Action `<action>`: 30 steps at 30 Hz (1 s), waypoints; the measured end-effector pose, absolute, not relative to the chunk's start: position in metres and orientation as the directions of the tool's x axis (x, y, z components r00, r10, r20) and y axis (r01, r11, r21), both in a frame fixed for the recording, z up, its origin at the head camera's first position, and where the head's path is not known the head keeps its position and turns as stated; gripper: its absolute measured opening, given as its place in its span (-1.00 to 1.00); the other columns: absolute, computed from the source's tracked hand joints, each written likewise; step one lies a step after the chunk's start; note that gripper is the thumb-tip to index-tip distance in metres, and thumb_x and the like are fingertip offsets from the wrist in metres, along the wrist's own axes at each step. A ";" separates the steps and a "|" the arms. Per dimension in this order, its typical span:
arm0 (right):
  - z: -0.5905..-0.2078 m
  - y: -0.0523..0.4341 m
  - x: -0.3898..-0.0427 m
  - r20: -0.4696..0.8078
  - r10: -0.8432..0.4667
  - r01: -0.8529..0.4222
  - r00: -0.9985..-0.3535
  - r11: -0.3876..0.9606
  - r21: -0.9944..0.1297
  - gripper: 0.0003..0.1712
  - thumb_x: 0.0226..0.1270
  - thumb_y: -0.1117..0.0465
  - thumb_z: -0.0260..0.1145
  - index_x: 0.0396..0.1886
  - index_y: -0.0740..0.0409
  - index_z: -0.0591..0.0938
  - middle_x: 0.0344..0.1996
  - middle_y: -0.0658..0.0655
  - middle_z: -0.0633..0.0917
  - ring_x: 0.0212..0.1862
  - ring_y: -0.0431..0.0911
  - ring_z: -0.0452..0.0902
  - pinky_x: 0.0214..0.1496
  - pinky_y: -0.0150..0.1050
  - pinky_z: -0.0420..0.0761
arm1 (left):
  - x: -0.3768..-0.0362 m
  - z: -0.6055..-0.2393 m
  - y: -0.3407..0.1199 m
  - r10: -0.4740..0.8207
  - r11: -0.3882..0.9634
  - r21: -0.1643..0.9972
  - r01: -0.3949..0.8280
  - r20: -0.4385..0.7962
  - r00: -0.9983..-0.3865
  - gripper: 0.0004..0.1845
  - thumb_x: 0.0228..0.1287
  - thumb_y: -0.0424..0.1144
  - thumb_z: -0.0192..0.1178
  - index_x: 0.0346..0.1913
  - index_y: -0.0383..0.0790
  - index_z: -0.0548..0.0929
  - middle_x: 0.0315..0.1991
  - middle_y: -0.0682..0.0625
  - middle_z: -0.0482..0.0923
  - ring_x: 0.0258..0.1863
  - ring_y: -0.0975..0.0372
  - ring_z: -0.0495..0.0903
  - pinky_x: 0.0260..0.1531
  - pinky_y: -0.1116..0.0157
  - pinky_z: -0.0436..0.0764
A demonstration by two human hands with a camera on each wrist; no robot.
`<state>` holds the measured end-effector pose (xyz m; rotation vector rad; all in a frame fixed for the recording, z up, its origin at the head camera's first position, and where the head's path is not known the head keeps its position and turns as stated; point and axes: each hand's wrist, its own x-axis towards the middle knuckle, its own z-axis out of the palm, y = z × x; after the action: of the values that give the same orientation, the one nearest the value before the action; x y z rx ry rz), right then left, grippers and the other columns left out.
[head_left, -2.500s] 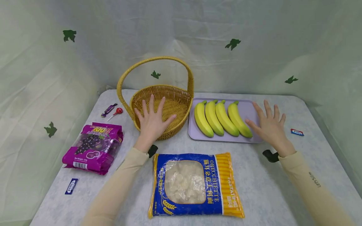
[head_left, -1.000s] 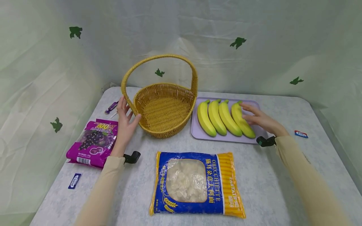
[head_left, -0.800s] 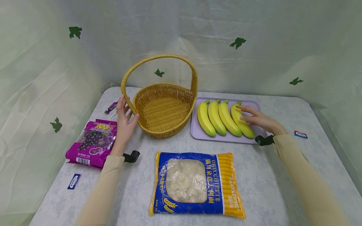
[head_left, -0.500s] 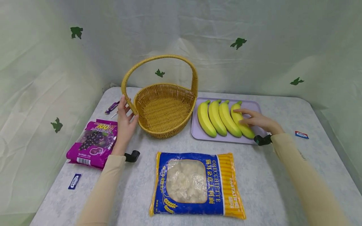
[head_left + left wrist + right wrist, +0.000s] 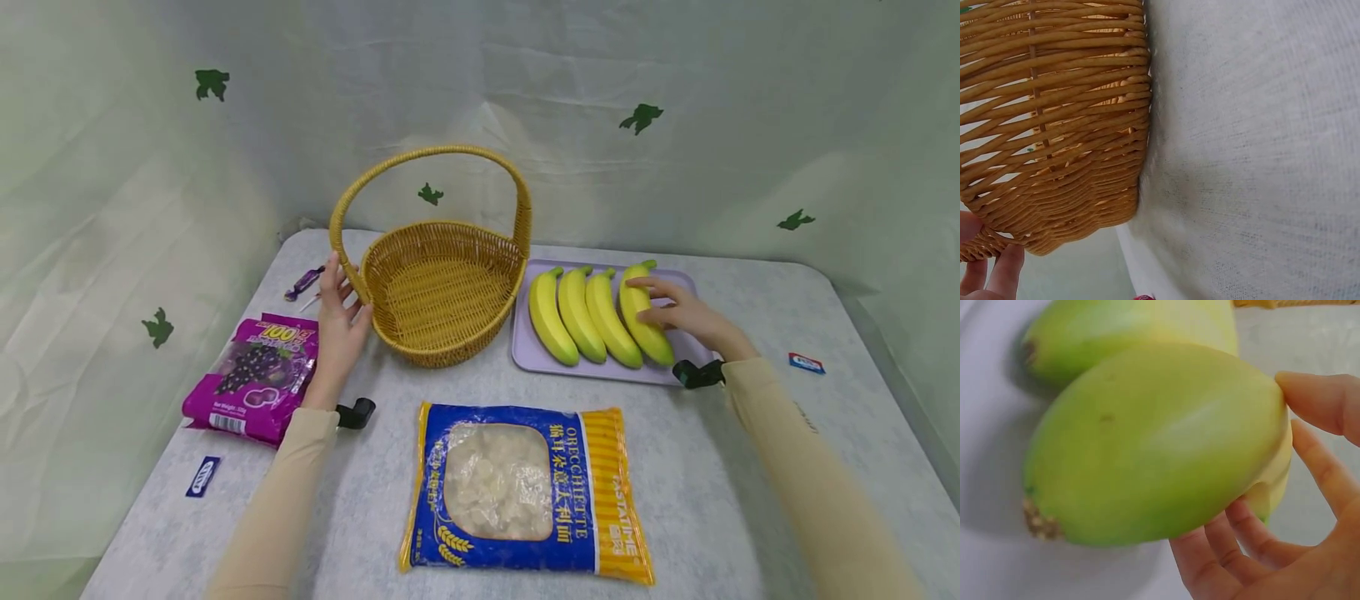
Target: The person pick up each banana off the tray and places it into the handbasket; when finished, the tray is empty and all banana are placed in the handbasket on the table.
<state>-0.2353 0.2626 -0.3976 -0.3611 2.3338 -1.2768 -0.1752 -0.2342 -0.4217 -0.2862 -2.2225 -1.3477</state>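
At the left side of the wicker basket (image 5: 442,352), my left hand (image 5: 341,333) holds the rim by the foot of the handle, thumb toward the inside. The left wrist view shows fingertips pinching the woven edge of the basket (image 5: 1066,112). My right hand (image 5: 693,321) grips the rightmost banana (image 5: 654,343), thumb on one side and fingers on the other. Close up in the right wrist view, this banana (image 5: 1154,444) shows its dark tip raised over the tray surface. Three other bananas (image 5: 577,321) lie side by side on the lilac tray (image 5: 522,354).
A blue and yellow orecchiette bag (image 5: 498,483) lies at the front. On the left are a purple grape candy bag (image 5: 258,379), a wrapped candy (image 5: 303,284), a lollipop partly hidden by the left hand, and a small blue packet (image 5: 202,477). A small red-blue packet (image 5: 807,363) lies right.
My left hand has moved from over the basket to its left rim and taken hold there. My right hand has reached left, gripped the rightmost banana and shifted it slightly, its stem end now farther right.
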 end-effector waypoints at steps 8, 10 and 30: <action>-0.377 0.239 -0.231 -0.204 -0.461 -0.066 -0.864 0.505 -0.861 -0.30 0.34 0.11 0.27 0.44 -0.03 0.27 0.38 0.26 0.18 0.20 0.21 0.34 0.09 -0.04 0.50 | -0.175 -0.421 -0.235 -0.071 0.489 0.759 0.430 0.526 -0.848 -0.10 0.27 -0.66 0.01 0.48 0.07 -0.15 0.36 -0.27 0.11 0.27 -0.10 0.27 0.16 -0.12 0.40; -0.371 0.229 -0.229 -0.187 -0.492 -0.096 -0.850 0.494 -0.864 -0.31 0.34 0.12 0.27 0.44 -0.02 0.28 0.37 0.25 0.21 0.18 0.21 0.37 0.09 -0.02 0.51 | -0.175 -0.422 -0.236 -0.066 0.483 0.755 0.443 0.535 -0.842 -0.08 0.26 -0.66 0.02 0.48 0.08 -0.15 0.36 -0.28 0.10 0.27 -0.12 0.27 0.15 -0.14 0.40; -0.340 0.109 -0.219 -0.021 -0.781 -0.337 -0.624 0.293 -0.895 -0.36 0.34 0.11 0.27 0.41 -0.10 0.33 0.35 -0.06 0.31 0.24 0.02 0.28 0.19 -0.01 0.43 | -0.173 -0.420 -0.233 -0.089 0.489 0.781 0.389 0.488 -0.868 -0.10 0.27 -0.68 -0.02 0.49 0.00 -0.18 0.37 -0.32 0.04 0.28 -0.17 0.24 0.17 -0.16 0.36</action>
<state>-0.2192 0.1086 -0.3404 -0.9970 2.1075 -1.2895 -0.1734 -0.2329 -0.4204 -0.2473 -2.2678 -1.3615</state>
